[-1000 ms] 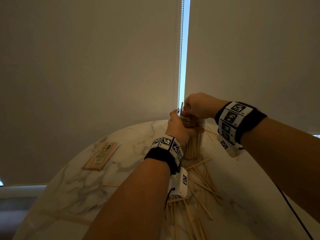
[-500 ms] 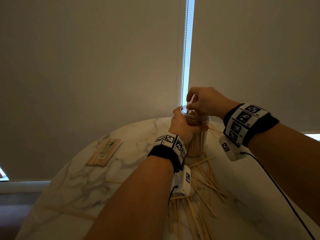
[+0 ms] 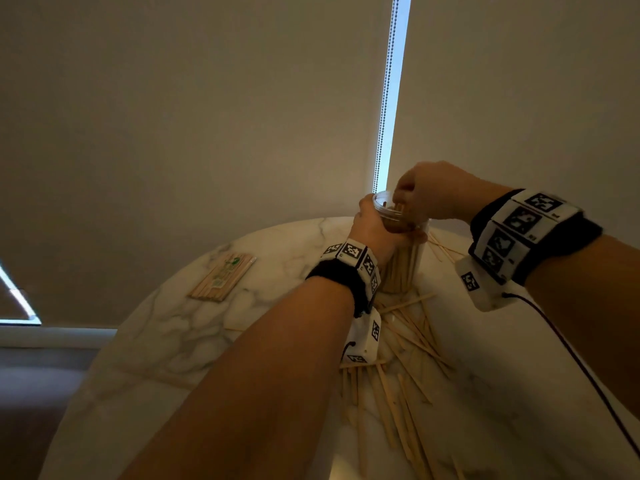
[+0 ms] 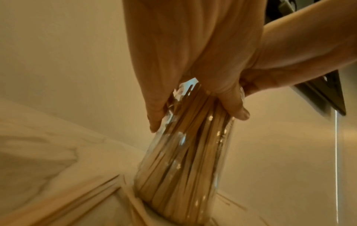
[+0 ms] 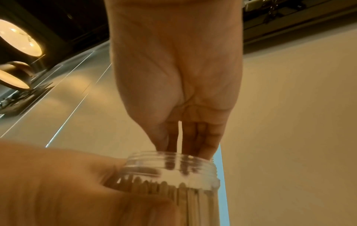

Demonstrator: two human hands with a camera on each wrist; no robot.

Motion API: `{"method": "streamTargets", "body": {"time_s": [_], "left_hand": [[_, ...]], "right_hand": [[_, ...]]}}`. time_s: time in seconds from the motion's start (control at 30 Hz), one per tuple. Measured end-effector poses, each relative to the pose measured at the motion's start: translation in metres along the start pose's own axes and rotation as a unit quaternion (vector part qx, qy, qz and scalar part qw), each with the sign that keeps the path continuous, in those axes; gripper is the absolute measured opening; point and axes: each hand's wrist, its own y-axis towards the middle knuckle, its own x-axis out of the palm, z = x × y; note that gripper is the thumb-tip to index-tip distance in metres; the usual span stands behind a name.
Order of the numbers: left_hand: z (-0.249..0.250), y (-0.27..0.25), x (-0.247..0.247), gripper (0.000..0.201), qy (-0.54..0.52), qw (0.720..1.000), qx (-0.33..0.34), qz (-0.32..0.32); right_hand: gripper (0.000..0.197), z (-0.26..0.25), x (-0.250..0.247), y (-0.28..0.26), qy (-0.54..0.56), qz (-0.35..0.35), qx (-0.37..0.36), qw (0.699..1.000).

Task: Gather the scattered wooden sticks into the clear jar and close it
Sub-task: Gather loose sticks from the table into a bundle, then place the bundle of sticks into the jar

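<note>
A clear jar packed with upright wooden sticks stands on the marble table. My left hand grips it just under the threaded rim, thumb and fingers wrapped round the jar. Directly above, my right hand points straight fingers down into the open mouth of the jar; their tips blur behind the rim and no stick shows between them. Several loose sticks lie scattered in front of the jar, toward me. No lid is in view.
A wrapped bundle of sticks lies on the table's left side. A blind with a bead chain hangs close behind the jar. More loose sticks lie right of the jar. The table's round edge curves along the left.
Half a second ago my right hand held a stick just above the jar mouth. It has since dropped so its fingers reach into the mouth. My left hand keeps its grip.
</note>
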Motion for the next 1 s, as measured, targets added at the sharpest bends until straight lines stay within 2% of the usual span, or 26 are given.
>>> {"method": "streamTargets", "body": {"time_s": [0.1, 0.2, 0.27, 0.33, 0.43, 0.47, 0.53, 0.63, 0.67, 0.7, 0.77, 0.87, 1.0], "left_hand": [[0.014, -0.018, -0.012, 0.135, 0.06, 0.997, -0.021, -0.034], [0.024, -0.036, -0.036, 0.122, 0.228, 0.971, -0.035, -0.063], [0.023, -0.052, -0.059, 0.101, 0.329, 0.942, -0.024, -0.064], [0.017, -0.074, -0.085, 0.074, 0.381, 0.921, -0.014, -0.082], [0.0, -0.116, -0.127, 0.04, 0.435, 0.893, -0.008, -0.117], [-0.006, -0.132, -0.141, 0.036, 0.468, 0.874, -0.012, -0.127], [-0.017, -0.162, -0.163, 0.039, 0.539, 0.828, -0.046, -0.149], [-0.029, -0.199, -0.187, 0.056, 0.591, 0.769, -0.152, -0.19], [-0.032, -0.209, -0.191, 0.06, 0.586, 0.764, -0.179, -0.203], [-0.035, -0.217, -0.192, 0.06, 0.571, 0.77, -0.193, -0.21], [-0.035, -0.23, -0.183, 0.043, 0.536, 0.799, -0.18, -0.206], [-0.031, -0.238, -0.155, 0.016, 0.543, 0.813, -0.096, -0.187], [-0.028, -0.239, -0.119, 0.017, 0.548, 0.819, -0.013, -0.168]], "right_hand": [[0.025, -0.003, -0.008, -0.03, 0.085, 0.082, 0.018, 0.993], [0.026, -0.013, -0.011, -0.072, 0.101, 0.078, 0.023, 0.992], [0.028, -0.025, -0.008, -0.101, 0.094, 0.014, 0.032, 0.995], [0.03, -0.038, 0.002, -0.128, 0.082, -0.072, 0.034, 0.993], [0.047, -0.057, 0.019, -0.166, 0.05, -0.225, 0.049, 0.972], [0.059, -0.062, 0.022, -0.179, 0.029, -0.273, 0.055, 0.96], [0.079, -0.069, 0.022, -0.205, -0.007, -0.349, 0.067, 0.935], [0.089, -0.075, 0.015, -0.242, -0.036, -0.401, 0.073, 0.912], [0.089, -0.078, 0.015, -0.252, -0.04, -0.409, 0.073, 0.909], [0.089, -0.082, 0.016, -0.26, -0.042, -0.412, 0.069, 0.908], [0.088, -0.091, 0.021, -0.269, -0.039, -0.393, 0.052, 0.917], [0.083, -0.105, 0.028, -0.274, -0.024, -0.347, 0.029, 0.937], [0.066, -0.118, 0.029, -0.269, 0.001, -0.333, 0.027, 0.943]]}}
